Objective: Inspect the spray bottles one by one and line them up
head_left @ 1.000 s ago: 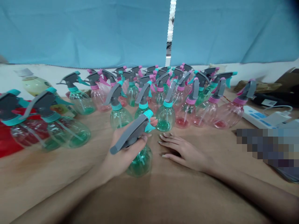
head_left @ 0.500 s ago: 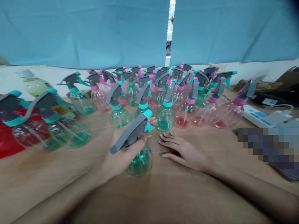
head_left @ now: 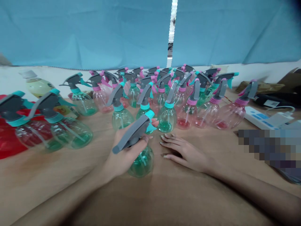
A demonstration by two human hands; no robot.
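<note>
My left hand is wrapped round the neck of a green spray bottle with a grey trigger head and a teal nozzle, standing on the brown table. Just to its right my right hand lies flat on the table, fingers stretched out, holding nothing. Right behind both hands stand several green and pink spray bottles in a crowd.
More spray bottles lie at the left, over a red sheet. A yellowish bottle lies at the far left. A white power strip and a cable sit at the right. A blue curtain hangs behind.
</note>
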